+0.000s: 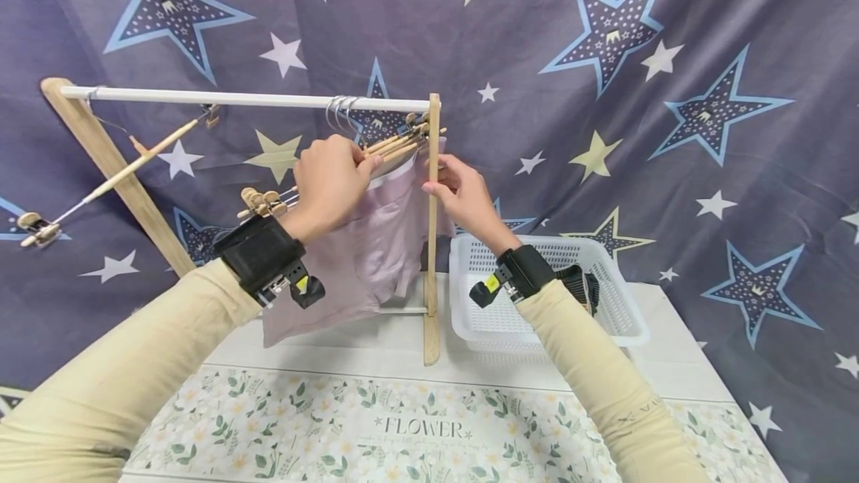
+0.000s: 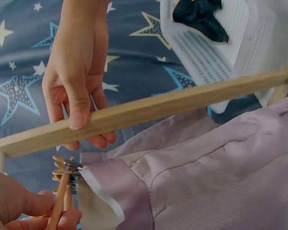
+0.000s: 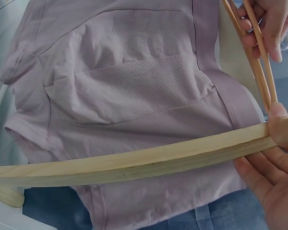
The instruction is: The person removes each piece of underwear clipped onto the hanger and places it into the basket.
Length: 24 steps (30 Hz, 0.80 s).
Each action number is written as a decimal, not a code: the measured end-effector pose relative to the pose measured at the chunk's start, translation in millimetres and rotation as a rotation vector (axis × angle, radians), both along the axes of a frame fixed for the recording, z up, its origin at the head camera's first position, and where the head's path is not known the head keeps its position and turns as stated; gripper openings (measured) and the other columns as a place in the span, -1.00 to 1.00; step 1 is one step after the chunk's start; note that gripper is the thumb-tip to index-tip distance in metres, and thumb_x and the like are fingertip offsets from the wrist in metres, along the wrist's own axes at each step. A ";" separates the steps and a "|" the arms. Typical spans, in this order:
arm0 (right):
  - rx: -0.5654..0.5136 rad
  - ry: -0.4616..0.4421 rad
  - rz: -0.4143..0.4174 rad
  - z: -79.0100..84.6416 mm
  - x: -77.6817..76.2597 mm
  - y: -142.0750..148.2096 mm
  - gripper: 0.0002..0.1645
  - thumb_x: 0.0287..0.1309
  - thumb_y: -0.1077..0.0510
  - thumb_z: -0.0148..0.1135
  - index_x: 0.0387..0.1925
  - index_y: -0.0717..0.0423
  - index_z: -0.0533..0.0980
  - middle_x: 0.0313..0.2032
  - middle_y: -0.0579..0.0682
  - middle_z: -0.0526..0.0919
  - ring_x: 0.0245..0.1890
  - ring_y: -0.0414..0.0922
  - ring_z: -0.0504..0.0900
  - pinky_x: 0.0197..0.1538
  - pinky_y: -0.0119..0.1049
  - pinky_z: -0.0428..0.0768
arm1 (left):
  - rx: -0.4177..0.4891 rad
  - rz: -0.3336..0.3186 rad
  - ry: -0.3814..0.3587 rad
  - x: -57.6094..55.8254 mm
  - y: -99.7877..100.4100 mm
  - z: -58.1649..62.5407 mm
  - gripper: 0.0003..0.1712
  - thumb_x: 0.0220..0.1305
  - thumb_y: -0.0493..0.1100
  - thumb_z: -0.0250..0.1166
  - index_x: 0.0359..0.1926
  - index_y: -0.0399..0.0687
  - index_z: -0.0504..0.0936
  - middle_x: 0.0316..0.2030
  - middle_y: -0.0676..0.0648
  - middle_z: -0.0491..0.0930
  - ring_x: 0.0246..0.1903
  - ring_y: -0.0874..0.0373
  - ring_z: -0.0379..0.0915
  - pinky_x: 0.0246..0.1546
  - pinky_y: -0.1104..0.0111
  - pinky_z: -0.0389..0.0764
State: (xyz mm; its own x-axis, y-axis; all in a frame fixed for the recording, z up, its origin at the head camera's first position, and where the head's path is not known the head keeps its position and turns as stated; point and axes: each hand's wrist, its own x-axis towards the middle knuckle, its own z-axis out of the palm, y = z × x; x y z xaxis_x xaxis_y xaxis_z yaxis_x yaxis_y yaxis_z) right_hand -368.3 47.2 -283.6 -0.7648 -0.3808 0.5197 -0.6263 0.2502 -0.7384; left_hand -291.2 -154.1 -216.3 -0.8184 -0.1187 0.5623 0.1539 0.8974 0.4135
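My left hand (image 1: 335, 174) pinches the wooden bars of clip hangers (image 3: 259, 72) hanging close together near the right end of a rack. Pale lilac shorts (image 1: 389, 237) hang from their clips, the waistband (image 3: 225, 96) uppermost. At the rack's right wooden post (image 1: 432, 244), my right hand (image 1: 467, 192) has its thumb on the near side and its fingers reaching behind. In the left wrist view that thumb lies on the post (image 2: 182, 103). Part of the shorts shows beyond the post. Wooden clips (image 1: 265, 202) stick out left of my left hand.
A separate clip hanger (image 1: 144, 159) hangs from the left of the white rail (image 1: 248, 98). Right of the rack, a white plastic basket (image 1: 470, 326) holds dark striped cloth (image 2: 201, 19). A starry curtain stands behind; a floral mat (image 1: 322, 416) covers the table front.
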 end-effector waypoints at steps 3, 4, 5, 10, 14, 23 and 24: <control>-0.011 0.007 0.013 -0.9 -0.8 -0.5 -0.59 0.36 0.27 0.28 0.19 0.30 0.51 -0.07 0.26 0.75 -0.03 0.10 0.76 0.02 -0.07 0.70 | -0.005 0.003 -0.011 -1.9 -2.2 3.5 -0.62 0.34 0.04 0.36 -0.48 -0.13 0.78 -0.51 -0.19 0.71 -0.39 -0.21 0.62 -0.42 0.01 0.46; -0.014 0.009 0.016 -0.9 -0.6 -0.6 -0.59 0.36 0.27 0.28 0.19 0.30 0.51 -0.07 0.26 0.75 -0.04 0.09 0.76 0.02 -0.08 0.70 | -0.006 0.005 -0.020 -2.5 -2.9 5.1 -0.64 0.33 0.03 0.36 -0.48 -0.12 0.78 -0.49 -0.19 0.72 -0.36 -0.22 0.63 -0.39 -0.01 0.48; -0.016 0.012 0.016 -1.1 -0.6 -0.6 -0.60 0.36 0.27 0.28 0.18 0.29 0.51 -0.07 0.25 0.75 -0.04 0.09 0.76 0.03 -0.09 0.70 | -0.005 0.005 -0.031 -3.4 -3.7 6.6 -0.66 0.32 0.03 0.37 -0.47 -0.12 0.78 -0.47 -0.19 0.73 -0.33 -0.22 0.64 -0.37 -0.03 0.49; -0.012 0.018 0.012 -1.2 0.0 -0.5 -0.60 0.37 0.25 0.27 0.19 0.26 0.51 -0.06 0.22 0.75 -0.04 0.06 0.76 0.05 -0.11 0.71 | -0.025 -0.001 -0.085 -5.3 -6.0 15.5 -0.60 0.29 0.00 0.38 -0.64 -0.09 0.66 -0.55 -0.14 0.66 -0.33 -0.21 0.63 -0.37 0.01 0.48; -0.017 0.022 0.017 -2.4 -1.3 -1.1 -0.59 0.37 0.28 0.26 0.19 0.32 0.50 -0.06 0.25 0.75 -0.03 0.08 0.76 0.05 -0.10 0.70 | -0.041 0.000 -0.129 -4.4 -6.6 21.4 -0.59 0.29 0.01 0.39 -0.63 -0.08 0.66 -0.51 -0.14 0.67 -0.32 -0.19 0.62 -0.36 0.02 0.49; -0.026 0.010 0.012 -1.2 0.7 -1.4 -0.60 0.36 0.28 0.28 0.19 0.26 0.52 -0.07 0.25 0.75 -0.03 0.10 0.75 0.04 -0.05 0.70 | -0.036 -0.010 -0.226 0.8 -7.5 37.3 -0.56 0.29 0.05 0.37 -0.71 0.03 0.68 -0.62 -0.01 0.66 -0.37 -0.07 0.56 -0.43 0.19 0.41; -0.028 0.010 0.011 -0.9 0.8 -1.4 -0.60 0.35 0.28 0.28 0.19 0.27 0.52 -0.07 0.26 0.75 -0.03 0.10 0.75 0.05 -0.05 0.70 | -0.038 -0.010 -0.230 1.6 -7.4 40.0 -0.53 0.29 0.05 0.36 -0.75 0.06 0.64 -0.65 0.01 0.63 -0.38 -0.07 0.55 -0.42 0.19 0.41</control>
